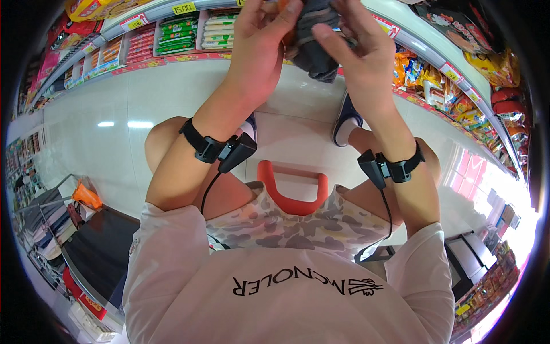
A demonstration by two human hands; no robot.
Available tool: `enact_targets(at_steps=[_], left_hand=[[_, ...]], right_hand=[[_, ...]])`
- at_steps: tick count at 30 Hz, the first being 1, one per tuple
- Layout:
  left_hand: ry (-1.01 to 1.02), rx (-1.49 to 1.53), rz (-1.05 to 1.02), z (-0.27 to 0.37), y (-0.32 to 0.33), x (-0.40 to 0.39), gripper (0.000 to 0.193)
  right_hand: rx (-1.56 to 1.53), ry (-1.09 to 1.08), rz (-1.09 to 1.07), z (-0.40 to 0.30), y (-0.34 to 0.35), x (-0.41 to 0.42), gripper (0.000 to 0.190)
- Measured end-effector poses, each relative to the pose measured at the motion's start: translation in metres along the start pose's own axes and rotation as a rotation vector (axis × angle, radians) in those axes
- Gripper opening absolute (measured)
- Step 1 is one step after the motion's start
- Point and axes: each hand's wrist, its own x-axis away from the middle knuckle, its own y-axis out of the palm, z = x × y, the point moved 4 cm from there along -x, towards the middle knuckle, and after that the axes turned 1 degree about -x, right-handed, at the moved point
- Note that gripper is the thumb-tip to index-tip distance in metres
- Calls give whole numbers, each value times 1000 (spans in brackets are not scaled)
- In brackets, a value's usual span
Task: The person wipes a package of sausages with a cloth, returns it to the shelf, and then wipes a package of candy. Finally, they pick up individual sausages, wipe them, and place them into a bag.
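Observation:
At the top edge of the view, in front of the lower shelf, my right hand (365, 41) grips a bunched dark grey cloth (317, 53). Its thumb presses on the cloth and the end of the cloth hangs down. From the other side my left hand (266, 32) holds a small orange item (288, 36) against the cloth. Most of the orange item is hidden by my fingers and the cloth, so its kind cannot be told. Both wrists carry black straps with small wired devices.
Green-wrapped sausages (177, 34) and white-wrapped ones (218, 31) fill trays on the lower shelf at left. Bagged snacks (451, 94) crowd the right shelf. Between my knees sits a red curved handle (292, 206). A dark-topped table (101, 249) stands behind at left.

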Motion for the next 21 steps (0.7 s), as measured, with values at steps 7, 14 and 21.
enact_targets(at_steps=[7, 14, 21], left_hand=[[175, -555, -10, -12, -30, -1, 40], [127, -632, -151, -4, -18, 8, 43], [807, -1425, -286, 14, 1, 6, 33]], right_hand=[[394, 49, -16, -12, 2, 6, 39], [772, -219, 2, -17, -5, 2, 28], [291, 120, -15, 12, -9, 2, 22]])
